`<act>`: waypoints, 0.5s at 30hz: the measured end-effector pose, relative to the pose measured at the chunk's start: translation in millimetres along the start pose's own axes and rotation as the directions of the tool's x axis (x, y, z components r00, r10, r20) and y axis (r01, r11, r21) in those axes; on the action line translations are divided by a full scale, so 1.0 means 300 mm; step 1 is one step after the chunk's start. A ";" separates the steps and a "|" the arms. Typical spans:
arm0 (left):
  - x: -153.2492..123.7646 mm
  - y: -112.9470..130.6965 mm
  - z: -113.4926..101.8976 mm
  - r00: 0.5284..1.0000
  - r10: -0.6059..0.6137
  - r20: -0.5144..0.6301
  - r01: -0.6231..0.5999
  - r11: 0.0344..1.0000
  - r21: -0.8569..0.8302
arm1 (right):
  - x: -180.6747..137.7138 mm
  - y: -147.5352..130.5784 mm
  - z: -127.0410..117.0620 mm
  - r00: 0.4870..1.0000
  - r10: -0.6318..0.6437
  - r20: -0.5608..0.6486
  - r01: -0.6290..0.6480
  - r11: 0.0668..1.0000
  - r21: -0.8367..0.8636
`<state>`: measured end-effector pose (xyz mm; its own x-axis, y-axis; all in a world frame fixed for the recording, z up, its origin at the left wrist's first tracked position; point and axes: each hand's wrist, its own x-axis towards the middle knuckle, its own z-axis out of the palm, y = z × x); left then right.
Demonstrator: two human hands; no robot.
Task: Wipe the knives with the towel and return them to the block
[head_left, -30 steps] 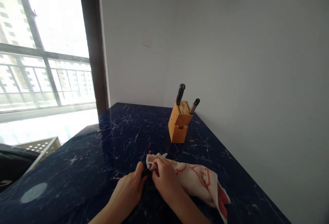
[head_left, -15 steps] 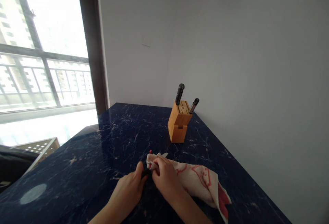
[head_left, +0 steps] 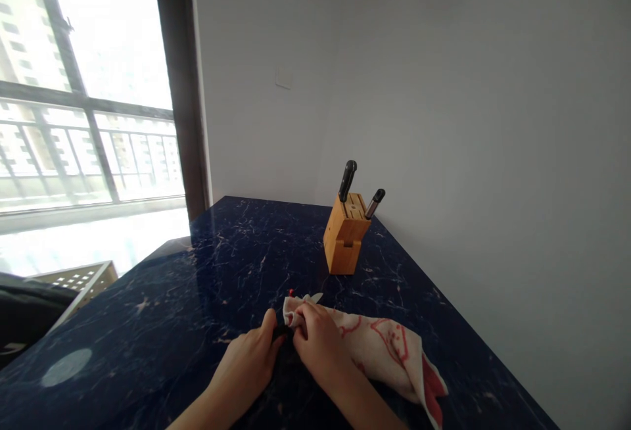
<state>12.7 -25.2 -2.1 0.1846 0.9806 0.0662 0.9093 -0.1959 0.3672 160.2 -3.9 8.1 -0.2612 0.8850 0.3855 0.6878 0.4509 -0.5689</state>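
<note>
On the dark blue marble counter (head_left: 197, 298) my left hand (head_left: 249, 364) is closed around a black handle, most likely a knife's, whose pale tip (head_left: 317, 297) pokes out beyond the cloth. My right hand (head_left: 320, 344) is closed on a white cloth with red print (head_left: 384, 351), pressing it around the blade. The cloth trails off to the right on the counter. A wooden knife block (head_left: 346, 234) stands further back near the wall, with a black-handled knife (head_left: 347, 180) and a steel-handled tool (head_left: 374, 203) in its slots.
A white wall runs along the right side and back of the counter. A large window with a dark frame (head_left: 177, 81) is at the left. A pale round mark (head_left: 66, 367) lies on the counter at the near left. A dark object (head_left: 24, 311) sits beyond the left edge.
Both hands stay on the handle and cloth with only slight shifts; the view has drifted a little.
</note>
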 end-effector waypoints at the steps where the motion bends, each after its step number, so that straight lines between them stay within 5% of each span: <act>1: -0.001 0.001 -0.001 1.000 0.005 -0.002 -0.005 1.000 -0.001 | 0.000 -0.001 -0.001 1.000 -0.005 -0.002 0.005 1.000 0.007; 15: -0.005 0.000 0.012 0.999 0.032 -0.021 -0.032 0.999 0.016 | 0.031 0.033 -0.019 0.999 0.046 -0.021 -0.047 0.998 -0.050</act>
<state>13.7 -26.8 -5.4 0.2056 0.9737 0.0979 0.9088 -0.2271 0.3499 168.4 8.0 10.1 -0.2150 0.9023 0.3736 0.7325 0.4020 -0.5494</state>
